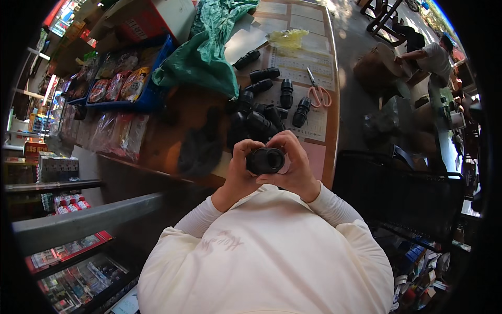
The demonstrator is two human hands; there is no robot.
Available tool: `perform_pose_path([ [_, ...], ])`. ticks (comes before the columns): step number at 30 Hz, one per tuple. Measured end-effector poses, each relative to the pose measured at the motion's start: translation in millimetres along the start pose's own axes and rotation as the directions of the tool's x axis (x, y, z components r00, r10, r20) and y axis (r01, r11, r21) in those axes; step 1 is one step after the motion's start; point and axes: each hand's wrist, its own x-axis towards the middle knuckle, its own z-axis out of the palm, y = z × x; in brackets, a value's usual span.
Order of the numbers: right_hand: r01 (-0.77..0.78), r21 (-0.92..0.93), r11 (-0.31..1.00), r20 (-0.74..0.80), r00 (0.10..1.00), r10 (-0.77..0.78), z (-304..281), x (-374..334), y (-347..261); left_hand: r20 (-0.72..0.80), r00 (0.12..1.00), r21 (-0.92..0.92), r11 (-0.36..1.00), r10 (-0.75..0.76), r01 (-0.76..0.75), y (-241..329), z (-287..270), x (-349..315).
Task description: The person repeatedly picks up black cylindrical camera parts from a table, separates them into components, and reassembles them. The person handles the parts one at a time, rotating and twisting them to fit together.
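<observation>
In front of my chest I hold a short black plastic pipe fitting (257,161), with its round open end turned to the right. My left hand (238,175) is closed round its left side. From the other side my right hand (299,166) curls its fingers and thumb about the fitting. Just beyond my hands, several more black ribbed fittings (286,94) lie loose on the table, some heaped together in shadow. Orange-handled scissors (318,96) rest to the right of them, blades pointing away.
A green plastic bag (205,65) and a crumpled yellow wrapper (287,39) lie on the wooden table (183,112). Blue trays (157,82) of packaged goods stand at left. A black chair (400,196) is at right. Farther right, a person (433,62) sits near a brown rounded object (377,67).
</observation>
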Motion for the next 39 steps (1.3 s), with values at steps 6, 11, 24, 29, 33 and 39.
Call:
perform_pose_path([
  [6,0.085,-0.027,0.996,0.015,0.996,-0.085,28,-9,-15,-0.024,0.998,0.04,0.997,0.06,-0.059,8,-20,-28],
  [11,0.124,-0.001,0.992,0.051,0.991,-0.124,34,-17,-13,-0.007,0.999,-0.025,0.999,0.045,-0.046,16,-24,-38],
  [24,0.184,0.069,0.981,0.131,0.973,-0.192,13,-17,-11,0.107,0.994,0.053,0.998,0.035,-0.041,26,-31,-23],
  [29,-0.186,0.267,0.946,0.127,0.98,0.156,4,-24,6,0.078,0.997,0.445,0.895,0.0,-0.035,50,-34,-8],
  [33,-0.482,0.037,0.875,0.241,0.854,0.46,1,-19,20,0.115,0.987,0.649,0.745,0.109,-0.158,54,-33,-5],
  [39,-0.284,0.34,0.897,0.325,0.93,0.171,0,-21,4,0.51,0.595,-0.137,0.625,-0.621,0.769,42,-65,-8],
])
